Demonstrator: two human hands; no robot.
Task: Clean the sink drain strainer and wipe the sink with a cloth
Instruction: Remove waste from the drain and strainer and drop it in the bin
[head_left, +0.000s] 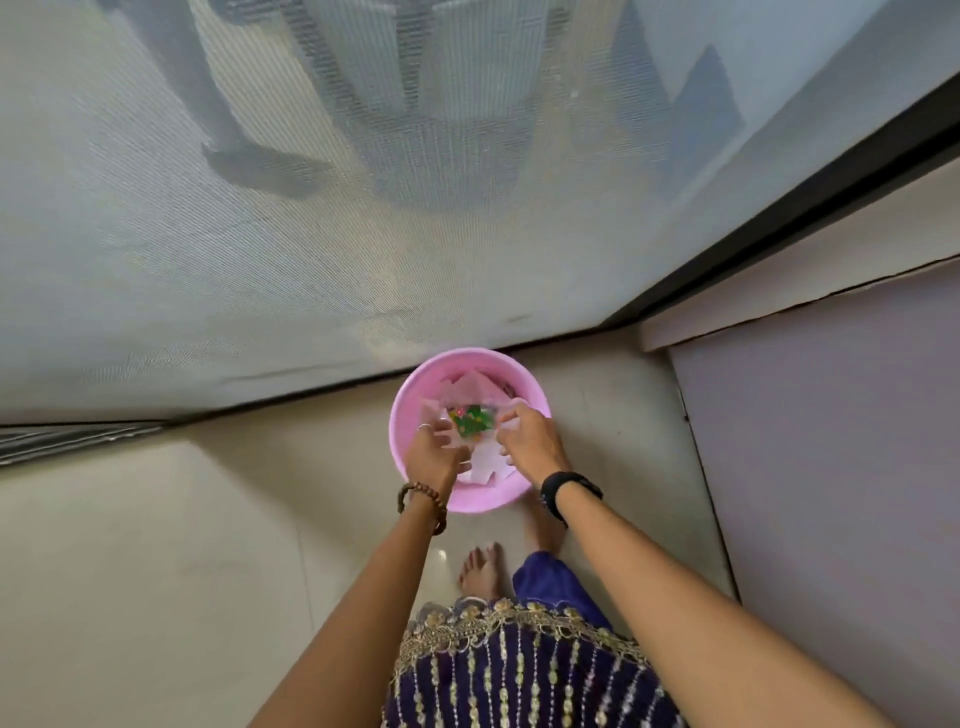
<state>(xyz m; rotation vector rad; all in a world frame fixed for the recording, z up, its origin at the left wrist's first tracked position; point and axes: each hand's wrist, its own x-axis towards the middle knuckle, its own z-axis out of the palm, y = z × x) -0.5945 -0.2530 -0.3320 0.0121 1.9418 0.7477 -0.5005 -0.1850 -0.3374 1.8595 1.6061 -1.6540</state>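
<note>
A pink plastic tub (413, 400) stands on the tiled floor below me, close to a mesh screen door. Inside it lies a pale pink-white cloth (475, 389) with a green and red printed patch (471, 418) in its middle. My left hand (435, 457), with a ring and a bead bracelet, grips the cloth's left side. My right hand (530, 439), above a black wristband, pinches the cloth's right side. Both hands are inside the tub. No sink or strainer is in view.
A mesh screen door (311, 234) with a dark bottom track fills the view ahead. A pale lilac cabinet or wall panel (831, 441) rises on the right. My bare feet (483, 571) stand on the beige floor tiles just behind the tub.
</note>
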